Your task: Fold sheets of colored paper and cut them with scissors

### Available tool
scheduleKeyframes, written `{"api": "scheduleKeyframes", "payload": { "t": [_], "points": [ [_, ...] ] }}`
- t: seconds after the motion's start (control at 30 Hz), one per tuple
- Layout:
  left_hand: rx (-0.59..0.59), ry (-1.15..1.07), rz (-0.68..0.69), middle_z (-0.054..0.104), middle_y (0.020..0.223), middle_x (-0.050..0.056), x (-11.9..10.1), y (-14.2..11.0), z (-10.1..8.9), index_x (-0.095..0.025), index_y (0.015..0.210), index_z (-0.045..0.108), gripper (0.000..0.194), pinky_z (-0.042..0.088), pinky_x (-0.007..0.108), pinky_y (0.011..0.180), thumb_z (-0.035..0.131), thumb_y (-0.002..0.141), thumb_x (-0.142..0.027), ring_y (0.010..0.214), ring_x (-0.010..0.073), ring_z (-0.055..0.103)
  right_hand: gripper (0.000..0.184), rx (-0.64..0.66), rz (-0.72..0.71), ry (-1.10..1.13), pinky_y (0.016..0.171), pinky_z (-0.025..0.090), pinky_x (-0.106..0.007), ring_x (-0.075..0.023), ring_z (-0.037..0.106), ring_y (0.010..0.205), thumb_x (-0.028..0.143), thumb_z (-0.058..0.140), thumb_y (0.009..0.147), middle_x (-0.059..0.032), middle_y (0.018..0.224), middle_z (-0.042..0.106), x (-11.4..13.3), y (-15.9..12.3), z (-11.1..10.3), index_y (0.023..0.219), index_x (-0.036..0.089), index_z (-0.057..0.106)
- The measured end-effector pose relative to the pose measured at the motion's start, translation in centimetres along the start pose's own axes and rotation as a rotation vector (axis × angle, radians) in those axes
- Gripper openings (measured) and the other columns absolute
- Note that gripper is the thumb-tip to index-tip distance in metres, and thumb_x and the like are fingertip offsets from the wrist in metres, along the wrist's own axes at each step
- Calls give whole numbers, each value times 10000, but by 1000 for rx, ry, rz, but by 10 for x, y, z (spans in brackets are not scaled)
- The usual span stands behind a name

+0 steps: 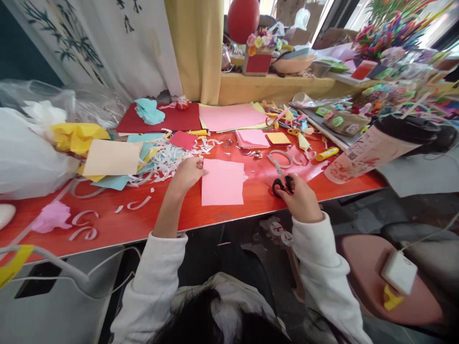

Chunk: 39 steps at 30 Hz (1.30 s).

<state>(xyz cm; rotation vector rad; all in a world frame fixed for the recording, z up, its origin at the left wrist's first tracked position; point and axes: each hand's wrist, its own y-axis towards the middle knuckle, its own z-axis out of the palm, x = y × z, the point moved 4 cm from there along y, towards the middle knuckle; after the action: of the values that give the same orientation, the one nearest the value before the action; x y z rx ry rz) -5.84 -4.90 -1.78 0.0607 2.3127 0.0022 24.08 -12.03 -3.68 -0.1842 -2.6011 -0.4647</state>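
Note:
A square of pink paper (222, 184) lies by the front edge of the red table (201, 217). My left hand (187, 174) pinches its upper left edge between thumb and fingers. To the right of the paper, my right hand (303, 198) grips a pair of scissors (280, 172) by the black handles. The scissors point away from me, and their blades lie close to a loose pale paper strip. Behind the pink square rest a stack of smaller pink sheets (252, 138) and some yellow squares (278, 138).
White paper shreds (168, 157) heap at left beside a beige sheet (113, 156) and a white plastic bag (34, 153). A tall paper cup (376, 148) with a black lid stands at right, near a yellow tube (327, 154). Large pink sheets (231, 117) lie at the back.

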Motion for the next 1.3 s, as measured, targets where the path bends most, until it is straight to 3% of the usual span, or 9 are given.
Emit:
{"api": "scheduleKeyframes", "payload": {
  "t": [0.13, 0.23, 0.37, 0.47, 0.7, 0.83, 1.0, 1.1, 1.3],
  "points": [
    [-25, -146, 97, 634, 701, 23, -8, -4, -6, -153, 677, 628, 214, 404, 277, 688, 613, 672, -366, 701, 172, 560, 272, -35, -143, -65, 918, 395, -445, -290, 527, 1045, 170, 498, 776, -182, 1092, 582, 17, 10, 7, 1011, 116, 625],
    [-76, -231, 172, 604, 655, -6, -18, -8, -11, -162, 653, 613, 221, 387, 262, 666, 609, 686, -381, 654, 140, 527, 291, -76, -130, 196, 953, 377, -435, -272, 517, 1078, 302, 524, 805, -162, 1112, 592, 34, 13, 4, 1015, 126, 623],
    [-100, -311, 227, 591, 653, -17, -28, -15, -12, -171, 644, 621, 227, 388, 258, 668, 591, 728, -379, 639, 119, 505, 419, 198, 43, 780, 771, 503, -372, -204, 617, 831, 497, 585, 728, -89, 924, 658, 55, 16, 19, 967, 155, 618],
    [-118, -391, 213, 606, 668, -10, -30, -17, -10, -171, 646, 627, 260, 404, 253, 678, 584, 740, -409, 641, 113, 509, 398, 318, 128, 1020, 595, 519, -295, -143, 582, 633, 488, 685, 610, -21, 724, 633, 64, 17, 31, 829, 160, 630],
    [85, -534, 200, 672, 849, 46, -29, -18, 2, -150, 901, 660, 315, 448, 283, 748, 656, 683, -377, 759, 143, 581, 326, 228, 190, 1138, 539, 520, -250, -106, 544, 574, 428, 689, 617, 7, 665, 602, 69, 11, 38, 797, 163, 630],
    [22, -482, 196, 667, 761, 32, -29, -19, 0, -152, 811, 673, 242, 436, 273, 679, 633, 704, -366, 643, 116, 544, 287, 303, 157, 1146, 588, 556, -295, -121, 566, 593, 412, 702, 613, 2, 657, 593, 71, 12, 34, 724, 161, 616],
    [-86, -470, 168, 692, 767, 43, -26, -17, -6, -173, 863, 655, 267, 419, 262, 650, 543, 773, -398, 628, 115, 530, 150, 49, 67, 992, 585, 554, -296, -93, 533, 517, 289, 661, 690, 30, 576, 523, 52, 67, -6, 675, 154, 598],
    [-79, -485, 144, 692, 761, 49, -23, -15, -5, -165, 885, 638, 290, 414, 259, 634, 533, 776, -412, 610, 115, 525, 101, 35, 47, 832, 650, 544, -294, -85, 567, 575, 179, 561, 787, 17, 633, 544, 42, 122, -21, 713, 116, 586],
    [-23, -452, 133, 688, 761, 51, -24, -16, -1, -167, 922, 621, 267, 428, 264, 659, 514, 793, -374, 633, 122, 537, 99, -13, -17, 535, 612, 535, -302, -119, 595, 643, 151, 562, 817, -16, 693, 589, 38, 194, 7, 750, 82, 585]
  ]
}}
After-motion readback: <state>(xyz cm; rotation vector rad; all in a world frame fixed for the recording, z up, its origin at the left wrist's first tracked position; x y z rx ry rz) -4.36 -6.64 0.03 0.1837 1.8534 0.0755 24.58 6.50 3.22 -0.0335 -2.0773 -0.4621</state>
